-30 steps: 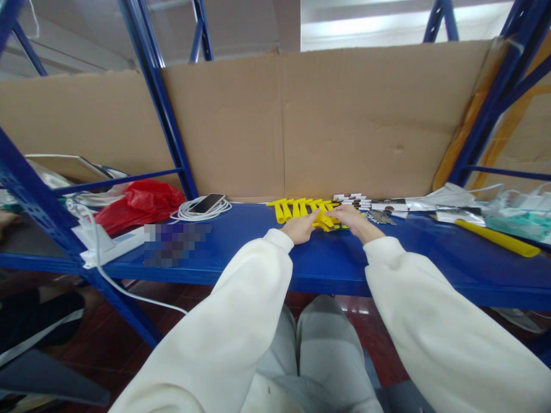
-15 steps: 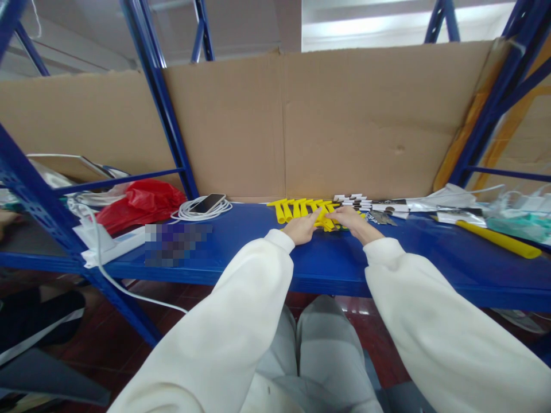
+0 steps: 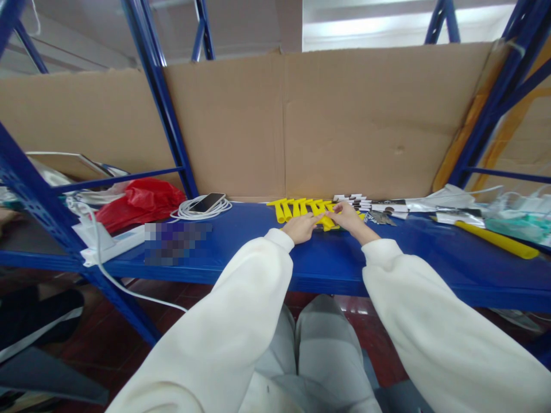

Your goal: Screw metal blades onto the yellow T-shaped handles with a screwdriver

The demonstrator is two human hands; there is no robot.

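My left hand (image 3: pixel 299 229) has fingers closed on yellow piece (image 3: pixel 328 223), which is between my two hands, low at blue shelf (image 3: pixel 245 246). My right hand (image 3: pixel 348 218) is at same piece, fingers bent, tips close together; whether they pinch something, I cannot tell. Yellow tubes (image 3: pixel 280 211) lie in row behind left hand, near cardboard wall (image 3: pixel 224 132). Black-and-white packets (image 3: pixel 355 201) lie behind right hand. Phone (image 3: pixel 209 202) rests on coiled white cable (image 3: pixel 185 214), farther left.
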